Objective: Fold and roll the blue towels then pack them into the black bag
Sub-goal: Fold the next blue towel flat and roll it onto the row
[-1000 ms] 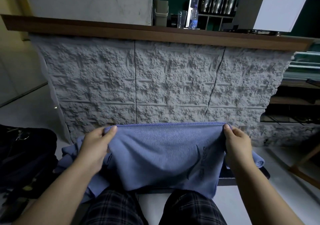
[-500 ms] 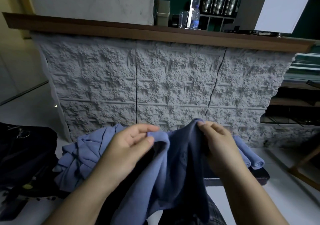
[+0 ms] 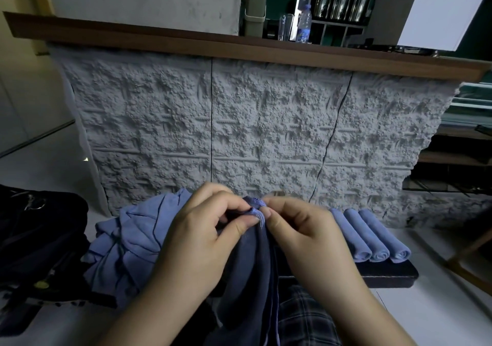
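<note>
Blue towel (image 3: pixel 253 260) corners between both pinching hands

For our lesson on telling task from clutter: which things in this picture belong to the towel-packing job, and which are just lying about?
Part of the job:
- held towel, pinched at its top by left hand and right hand
- unfolded towel pile
- three rolled towels
- black bag

Just lying about:
- water bottle
- steel canisters
- grey bin
</note>
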{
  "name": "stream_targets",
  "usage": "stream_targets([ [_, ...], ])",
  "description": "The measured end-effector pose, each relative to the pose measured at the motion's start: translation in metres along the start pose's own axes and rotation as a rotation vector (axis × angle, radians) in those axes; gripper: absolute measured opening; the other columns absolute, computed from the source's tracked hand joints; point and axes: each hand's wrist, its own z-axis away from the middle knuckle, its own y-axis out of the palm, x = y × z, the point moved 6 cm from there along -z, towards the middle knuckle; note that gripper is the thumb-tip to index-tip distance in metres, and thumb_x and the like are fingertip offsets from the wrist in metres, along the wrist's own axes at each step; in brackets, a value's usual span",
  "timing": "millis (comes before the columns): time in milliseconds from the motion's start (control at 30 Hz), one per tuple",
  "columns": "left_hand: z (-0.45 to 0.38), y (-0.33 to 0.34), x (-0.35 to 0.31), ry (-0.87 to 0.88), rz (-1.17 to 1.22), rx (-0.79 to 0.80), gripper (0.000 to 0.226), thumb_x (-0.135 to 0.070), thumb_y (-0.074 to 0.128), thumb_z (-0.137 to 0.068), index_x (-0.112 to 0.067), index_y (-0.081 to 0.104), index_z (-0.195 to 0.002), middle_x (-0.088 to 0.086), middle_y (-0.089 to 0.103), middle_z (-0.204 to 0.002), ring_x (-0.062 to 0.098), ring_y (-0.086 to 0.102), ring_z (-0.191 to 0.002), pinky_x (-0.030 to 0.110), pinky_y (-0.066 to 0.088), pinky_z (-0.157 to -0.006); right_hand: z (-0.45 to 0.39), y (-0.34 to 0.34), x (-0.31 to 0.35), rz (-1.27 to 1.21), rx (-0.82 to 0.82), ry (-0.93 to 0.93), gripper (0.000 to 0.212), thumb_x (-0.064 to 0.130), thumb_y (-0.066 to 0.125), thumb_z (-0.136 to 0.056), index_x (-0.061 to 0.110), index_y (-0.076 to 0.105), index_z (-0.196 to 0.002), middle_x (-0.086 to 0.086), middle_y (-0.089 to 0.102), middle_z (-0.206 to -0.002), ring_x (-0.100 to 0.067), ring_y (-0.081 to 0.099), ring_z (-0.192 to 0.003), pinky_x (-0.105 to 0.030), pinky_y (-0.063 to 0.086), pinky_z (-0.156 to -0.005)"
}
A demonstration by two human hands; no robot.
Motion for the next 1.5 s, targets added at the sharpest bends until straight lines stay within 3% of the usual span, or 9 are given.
stream_targets([
  [433,0.005,-0.008,0.023,-0.203,-0.045,-0.023,0.023,-0.026,0.084,-0.065,-0.022,0.061,-0.065,-0.012,0.062,-0.077,0.009,0.056,-0.076,0.011,0.038,-0.061,0.004,0.012,-0.003,0.136,0.078,-0.037,0.023,0.020,0.057,-0.093,0.037,0.069,-0.087,0.019,0.070,-0.083,0.004,0.063,-0.079,-0.016,0.048,-0.070],
  [533,0.005,-0.005,0.025,-0.214,-0.032,-0.027,0.025,-0.015,0.082,-0.064,-0.022,0.059,-0.061,-0.011,0.062,-0.075,0.008,0.058,-0.070,0.013,0.041,-0.057,0.005,0.015,-0.009,0.052,0.077,0.001,0.015,0.031,0.057,-0.086,0.029,0.072,-0.088,0.010,0.072,-0.085,-0.001,0.064,-0.080,-0.028,0.051,-0.075],
  [633,0.004,-0.002,0.019,-0.130,-0.053,-0.012,0.022,-0.028,0.076,-0.065,-0.027,0.058,-0.078,-0.015,0.060,-0.082,0.002,0.057,-0.071,0.012,0.041,-0.058,0.003,0.015,-0.017,-0.053,0.065,0.048,0.015,0.037,0.070,-0.078,0.025,0.072,-0.087,-0.004,0.072,-0.082,-0.014,0.065,-0.074,-0.041,0.053,-0.072],
  [767,0.005,0.006,0.013,0.036,-0.053,0.165,0.013,-0.039,0.056,-0.076,-0.032,0.056,-0.087,-0.016,0.056,-0.085,-0.004,0.056,-0.078,0.011,0.042,-0.068,0.000,0.006,-0.028,-0.182,0.012,0.086,0.010,0.022,0.067,-0.082,0.014,0.072,-0.078,-0.003,0.073,-0.078,-0.005,0.062,-0.070,-0.019,0.049,-0.066],
  [900,0.011,0.014,0.028,0.071,-0.219,0.348,0.027,-0.036,0.041,-0.082,-0.036,0.048,-0.108,-0.019,0.056,-0.103,-0.003,0.056,-0.083,0.018,0.041,-0.074,-0.005,-0.012,-0.041,-0.203,-0.083,0.107,0.014,0.018,0.060,-0.091,0.013,0.069,-0.081,-0.002,0.071,-0.077,-0.009,0.060,-0.074,-0.024,0.048,-0.069],
  [1000,0.008,0.010,0.047,0.100,-0.503,0.364,0.022,-0.038,0.038,-0.086,-0.029,0.054,-0.098,-0.010,0.067,-0.081,0.018,0.064,-0.074,0.021,0.038,-0.071,-0.012,-0.037,-0.051,-0.147,-0.199,0.126,0.017,0.015,0.056,-0.094,0.014,0.065,-0.080,0.002,0.066,-0.074,-0.010,0.055,-0.074,-0.029,0.044,-0.071],
  [1133,-0.012,-0.007,0.053,0.242,-0.625,0.352,0.031,-0.050,0.041,-0.085,-0.028,0.062,-0.076,-0.016,0.058,-0.071,0.005,0.051,-0.084,0.036,0.024,-0.103,-0.017,-0.052,-0.057,0.071,-0.227,0.097,0.016,0.016,0.054,-0.094,0.019,0.061,-0.079,0.021,0.059,-0.064,0.006,0.048,-0.065,-0.014,0.038,-0.065],
  [1233,-0.027,-0.021,0.043,0.355,-0.674,0.288,0.033,-0.051,0.042,-0.085,-0.030,0.067,-0.080,-0.016,0.058,-0.075,0.010,0.047,-0.093,0.038,0.017,-0.108,-0.019,-0.058,-0.061,0.170,-0.307,0.076,0.018,0.017,0.053,-0.095,0.020,0.057,-0.078,0.017,0.054,-0.062,0.004,0.044,-0.061,-0.011,0.036,-0.060],
  [1500,-0.029,-0.019,0.048,0.260,-0.398,0.304,0.023,-0.032,0.053,-0.085,-0.017,0.067,-0.095,-0.011,0.044,-0.086,0.002,0.046,-0.075,0.015,0.037,-0.071,-0.027,-0.058,-0.068,0.280,-0.316,0.079,0.018,0.019,0.058,-0.092,0.027,0.058,-0.076,-0.004,0.057,-0.084,0.002,0.050,-0.067,-0.012,0.038,-0.068],
])
